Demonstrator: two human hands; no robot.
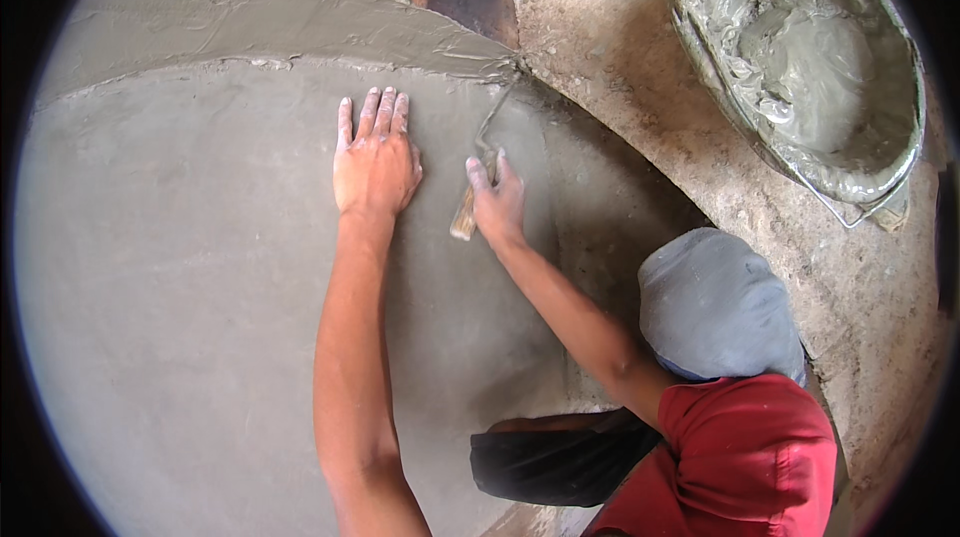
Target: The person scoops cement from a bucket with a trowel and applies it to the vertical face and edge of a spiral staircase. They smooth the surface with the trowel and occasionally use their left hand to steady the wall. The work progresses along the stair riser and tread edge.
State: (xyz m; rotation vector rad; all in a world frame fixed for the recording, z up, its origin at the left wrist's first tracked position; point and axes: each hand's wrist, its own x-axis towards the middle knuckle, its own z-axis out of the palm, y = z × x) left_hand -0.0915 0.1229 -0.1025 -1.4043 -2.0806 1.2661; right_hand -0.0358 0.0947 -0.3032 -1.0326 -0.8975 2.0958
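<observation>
Grey plastered surface (pixel 190 237) fills most of the view; we find it smooth and damp-looking. We judge it soft and easily marked: it offers no grip and is best met with a flat palm. Rough tan ground (pixel 610 57) borders it at upper right. We note a co-worker (pixel 750 447) at lower right, in red shirt and grey cap. A wide bucket (pixel 680 47) of wet mortar (pixel 820 67) stands upper right; we rate it heavy, to be lifted by its wire handle. Our left hand (pixel 377 162) appears to rest flat on the surface, fingers straight and fairly close, grasping nothing visible; our right hand is out of frame. Smallest, a trowel (pixel 463 217), presumably light and stiff, is gripped by its wooden handle in the co-worker's hand (pixel 502 202).
</observation>
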